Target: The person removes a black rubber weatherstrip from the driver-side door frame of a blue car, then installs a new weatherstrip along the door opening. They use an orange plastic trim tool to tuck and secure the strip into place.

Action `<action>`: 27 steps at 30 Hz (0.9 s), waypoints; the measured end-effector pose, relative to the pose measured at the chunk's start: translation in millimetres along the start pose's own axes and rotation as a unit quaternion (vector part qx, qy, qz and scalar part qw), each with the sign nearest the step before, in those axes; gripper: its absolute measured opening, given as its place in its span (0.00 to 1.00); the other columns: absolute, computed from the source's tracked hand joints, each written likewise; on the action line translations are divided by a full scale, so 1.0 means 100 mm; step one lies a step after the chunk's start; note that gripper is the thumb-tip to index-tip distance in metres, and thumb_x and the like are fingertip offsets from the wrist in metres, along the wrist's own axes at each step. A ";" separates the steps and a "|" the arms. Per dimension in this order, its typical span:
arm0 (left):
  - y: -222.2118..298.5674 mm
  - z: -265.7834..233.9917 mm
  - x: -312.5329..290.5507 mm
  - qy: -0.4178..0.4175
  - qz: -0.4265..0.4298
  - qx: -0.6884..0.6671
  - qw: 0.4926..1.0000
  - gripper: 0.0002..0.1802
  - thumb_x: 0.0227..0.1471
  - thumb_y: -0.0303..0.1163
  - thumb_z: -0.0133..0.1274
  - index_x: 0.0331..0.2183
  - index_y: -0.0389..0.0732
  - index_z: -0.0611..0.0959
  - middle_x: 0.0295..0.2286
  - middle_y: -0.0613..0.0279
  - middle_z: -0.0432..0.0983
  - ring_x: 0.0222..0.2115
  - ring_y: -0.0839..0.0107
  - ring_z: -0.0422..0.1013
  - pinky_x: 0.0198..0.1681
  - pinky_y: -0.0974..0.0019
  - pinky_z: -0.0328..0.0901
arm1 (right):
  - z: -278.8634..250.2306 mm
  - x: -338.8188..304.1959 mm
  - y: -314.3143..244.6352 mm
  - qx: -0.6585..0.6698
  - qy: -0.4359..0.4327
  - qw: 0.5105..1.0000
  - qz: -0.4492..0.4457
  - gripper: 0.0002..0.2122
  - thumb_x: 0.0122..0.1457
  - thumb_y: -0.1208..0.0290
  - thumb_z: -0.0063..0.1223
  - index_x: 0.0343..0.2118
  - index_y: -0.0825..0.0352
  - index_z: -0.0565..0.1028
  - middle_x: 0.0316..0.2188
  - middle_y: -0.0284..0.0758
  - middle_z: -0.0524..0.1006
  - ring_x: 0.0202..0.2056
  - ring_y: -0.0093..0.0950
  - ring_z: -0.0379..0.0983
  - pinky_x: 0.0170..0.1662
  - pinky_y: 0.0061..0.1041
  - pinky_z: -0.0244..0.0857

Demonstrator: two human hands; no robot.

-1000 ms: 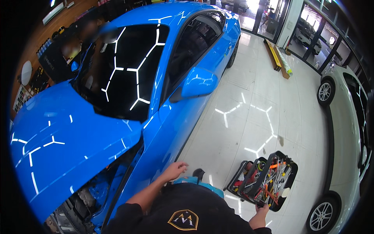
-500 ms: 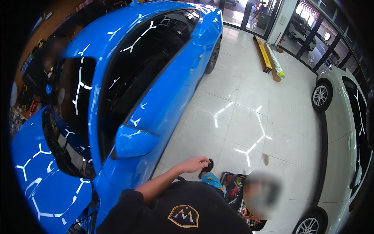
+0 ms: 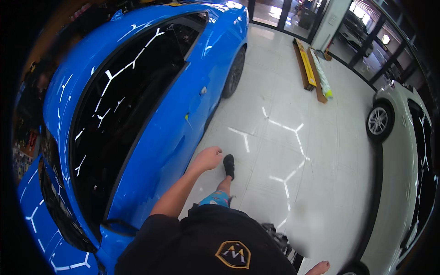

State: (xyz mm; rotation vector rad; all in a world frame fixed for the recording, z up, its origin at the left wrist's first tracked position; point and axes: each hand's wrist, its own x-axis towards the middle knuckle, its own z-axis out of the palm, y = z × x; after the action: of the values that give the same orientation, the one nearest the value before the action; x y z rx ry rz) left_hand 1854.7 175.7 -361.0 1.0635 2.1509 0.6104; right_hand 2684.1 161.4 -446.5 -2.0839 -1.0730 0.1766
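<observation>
My left hand (image 3: 208,158) swings forward over the pale floor, its fingers curled in and nothing visible in them. It is nearest the blue car's door (image 3: 158,153), apart from it. A small yellow-green tab (image 3: 188,119) sticks to that car's side, and farther back is a door handle (image 3: 203,91). Low at the right edge of my body, part of my right hand (image 3: 319,268) shows; its fingers are mostly cut off by the picture's edge. A black and grey object (image 3: 277,234), partly hidden by a blur, lies beside my dark shirt.
The blue car's mirror (image 3: 117,229) sits close at my left. Ahead on the tiled floor (image 3: 270,151) lie a long yellow box (image 3: 305,64) and a white roll (image 3: 321,75). A white car (image 3: 398,183) stands along the right. Glass doors (image 3: 288,18) close off the far end.
I have stepped forward along the blue car, so its mirror has slid back toward my body. My left hand has swung ahead, and my right hand has come into view.
</observation>
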 end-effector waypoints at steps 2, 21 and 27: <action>0.29 -0.25 0.60 0.032 0.001 0.065 0.997 0.22 0.55 0.39 0.50 0.48 0.38 0.80 0.47 0.47 0.77 0.50 0.50 0.72 0.53 0.53 0.66 | 0.76 0.23 -0.32 0.067 -0.063 0.995 -0.036 0.31 0.57 0.54 0.62 0.60 0.63 0.65 0.37 0.46 0.80 0.36 0.39 0.80 0.32 0.39 0.78; -0.36 -1.75 4.52 0.250 -0.491 0.202 0.810 0.21 0.49 0.33 0.55 0.47 0.45 0.79 0.44 0.55 0.71 0.38 0.61 0.74 0.29 0.57 0.65 | 7.15 1.77 -5.31 -0.156 -0.743 0.564 -0.325 0.17 0.59 0.65 0.57 0.43 0.76 0.79 0.33 0.48 0.82 0.33 0.33 0.80 0.38 0.28 0.72; 0.39 -1.07 4.76 0.279 -0.537 0.187 0.774 0.24 0.47 0.28 0.56 0.49 0.38 0.73 0.30 0.61 0.75 0.33 0.59 0.74 0.30 0.56 0.63 | 8.87 1.71 -8.64 -0.216 -0.737 0.319 -0.556 0.11 0.58 0.72 0.56 0.43 0.68 0.79 0.32 0.44 0.82 0.30 0.37 0.81 0.36 0.32 0.72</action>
State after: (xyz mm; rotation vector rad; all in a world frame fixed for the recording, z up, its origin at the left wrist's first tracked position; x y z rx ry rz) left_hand 1580.2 574.7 -428.4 -0.3912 2.9672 -0.1069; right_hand 1854.9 1096.6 -429.8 -0.2376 -3.5737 1.2865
